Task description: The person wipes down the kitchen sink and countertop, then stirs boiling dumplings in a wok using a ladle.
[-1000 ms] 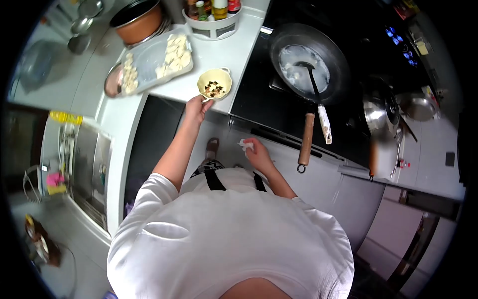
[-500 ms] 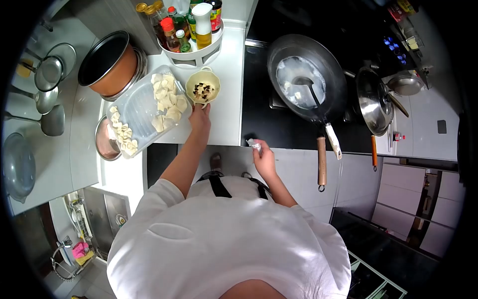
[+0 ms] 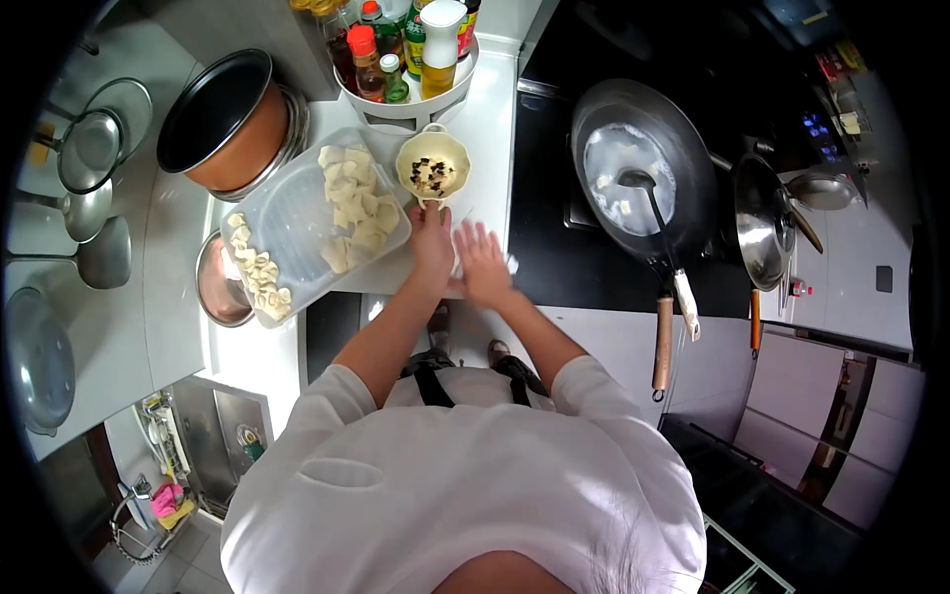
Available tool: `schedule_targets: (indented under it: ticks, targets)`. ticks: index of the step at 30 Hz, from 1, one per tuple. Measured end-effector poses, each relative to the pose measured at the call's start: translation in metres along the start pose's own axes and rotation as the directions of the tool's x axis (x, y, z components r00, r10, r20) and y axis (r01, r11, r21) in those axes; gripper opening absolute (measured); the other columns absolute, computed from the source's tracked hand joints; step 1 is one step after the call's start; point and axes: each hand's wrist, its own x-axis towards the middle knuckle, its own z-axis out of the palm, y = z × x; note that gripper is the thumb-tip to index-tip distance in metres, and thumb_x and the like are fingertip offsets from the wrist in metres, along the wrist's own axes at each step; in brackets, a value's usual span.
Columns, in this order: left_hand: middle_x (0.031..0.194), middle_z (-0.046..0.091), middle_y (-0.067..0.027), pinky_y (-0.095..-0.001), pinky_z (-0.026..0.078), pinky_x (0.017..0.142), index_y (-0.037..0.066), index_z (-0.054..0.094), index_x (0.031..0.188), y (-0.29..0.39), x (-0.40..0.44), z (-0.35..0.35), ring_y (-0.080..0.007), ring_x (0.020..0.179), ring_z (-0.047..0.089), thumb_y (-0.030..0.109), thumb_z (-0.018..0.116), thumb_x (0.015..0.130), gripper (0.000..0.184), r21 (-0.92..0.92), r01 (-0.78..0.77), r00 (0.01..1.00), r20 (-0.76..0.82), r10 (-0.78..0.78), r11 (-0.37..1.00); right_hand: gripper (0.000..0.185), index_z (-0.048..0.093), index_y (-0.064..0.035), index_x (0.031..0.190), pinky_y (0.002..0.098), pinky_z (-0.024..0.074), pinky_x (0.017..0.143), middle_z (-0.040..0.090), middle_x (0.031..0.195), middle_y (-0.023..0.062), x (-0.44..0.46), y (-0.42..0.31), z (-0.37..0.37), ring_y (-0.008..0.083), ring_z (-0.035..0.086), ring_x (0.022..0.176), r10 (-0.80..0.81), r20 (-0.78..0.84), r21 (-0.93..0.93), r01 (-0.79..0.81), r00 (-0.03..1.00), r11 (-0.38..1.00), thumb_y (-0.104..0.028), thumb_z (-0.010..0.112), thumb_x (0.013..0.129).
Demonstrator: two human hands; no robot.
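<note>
A pale yellow bowl (image 3: 433, 166) with dark and light bits inside rests on the white counter. My left hand (image 3: 430, 243) has its fingers closed on the bowl's near handle. Just right of it, my right hand (image 3: 482, 262) lies with fingers spread at the counter edge, over a crumpled white tissue (image 3: 511, 264) that is partly hidden. Left of the bowl sits a clear tray (image 3: 297, 230) of dumplings (image 3: 356, 208). On the hob to the right, a wok (image 3: 633, 168) holds cloudy liquid and a black ladle (image 3: 656, 213).
An orange pot (image 3: 233, 139) stands at the back left, near a round rack (image 3: 416, 109) of bottles. A copper-coloured dish (image 3: 223, 282) is partly under the tray. A steel pan (image 3: 760, 228) is right of the wok, whose wooden handle (image 3: 662, 346) overhangs the front edge.
My right hand has moved forward and left with the tissue onto the counter edge, and its fingers have spread. The bowl has moved over the counter beside the tray, still held by my left hand.
</note>
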Motion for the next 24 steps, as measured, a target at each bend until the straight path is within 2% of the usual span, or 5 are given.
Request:
schedule_targets:
  ticks: [3, 6, 10, 15, 24]
  targets:
    - [0.119, 0.053, -0.0058, -0.0372, 0.041, 0.106, 0.006, 0.041, 0.116, 0.001, -0.002, 0.008, -0.0138, 0.109, 0.055, 0.015, 0.052, 0.1, 0.022, 0.093, -0.023, 0.997, -0.066, 0.029, 0.995, 0.086, 0.017, 0.0003, 0.151, 0.0486, 0.0065, 0.119, 0.011, 0.159, 0.0208, 0.061, 0.038, 0.016, 0.0367, 0.007, 0.148, 0.175, -0.126, 0.017, -0.174, 0.977, 0.985, -0.052, 0.049, 0.092]
    - [0.12, 0.052, -0.0058, -0.0377, 0.04, 0.108, 0.005, 0.039, 0.12, 0.002, -0.01, 0.004, -0.0137, 0.11, 0.055, 0.018, 0.049, 0.101, 0.025, 0.149, -0.019, 0.998, -0.056, 0.028, 0.989, 0.076, 0.017, 0.0007, 0.151, 0.0455, 0.0067, 0.12, 0.013, 0.159, 0.0208, 0.115, 0.071, 0.007, 0.0349, 0.009, 0.148, 0.272, -0.113, -0.021, -0.276, 0.956, 0.961, -0.043, 0.045, 0.095]
    - [0.119, 0.054, -0.0065, -0.0366, 0.043, 0.106, 0.005, 0.039, 0.12, 0.005, -0.03, -0.008, -0.0153, 0.106, 0.058, 0.017, 0.048, 0.101, 0.024, 0.155, 0.003, 0.999, -0.043, 0.004, 0.988, 0.068, 0.019, -0.0015, 0.151, 0.0432, 0.0106, 0.12, 0.017, 0.159, 0.0175, 0.17, 0.106, 0.0, 0.033, 0.012, 0.148, 0.197, -0.163, 0.061, -0.189, 0.967, 0.98, -0.04, 0.04, 0.099]
    - [0.117, 0.054, -0.0077, -0.0359, 0.046, 0.103, 0.004, 0.042, 0.118, 0.023, -0.082, -0.014, -0.0166, 0.108, 0.057, 0.018, 0.048, 0.102, 0.022, 0.199, 0.09, 0.996, -0.017, -0.089, 0.976, 0.067, 0.023, -0.0044, 0.151, 0.04, 0.012, 0.12, 0.019, 0.159, 0.0119, 0.182, 0.107, -0.02, 0.0284, 0.015, 0.148, -0.188, -0.019, 0.015, 0.188, 0.982, 0.982, -0.044, 0.039, 0.099]
    - [0.116, 0.056, -0.0098, -0.0395, 0.043, 0.106, 0.003, 0.044, 0.114, 0.042, -0.116, -0.019, -0.0195, 0.109, 0.058, 0.015, 0.045, 0.103, 0.017, 0.192, 0.173, 0.984, 0.004, -0.177, 0.966, 0.07, 0.023, -0.0036, 0.151, 0.0423, 0.0095, 0.12, 0.017, 0.16, 0.013, 0.259, 0.129, -0.027, 0.0312, 0.012, 0.148, 0.369, -0.188, 0.081, -0.36, 0.91, 0.929, -0.047, 0.036, 0.098]
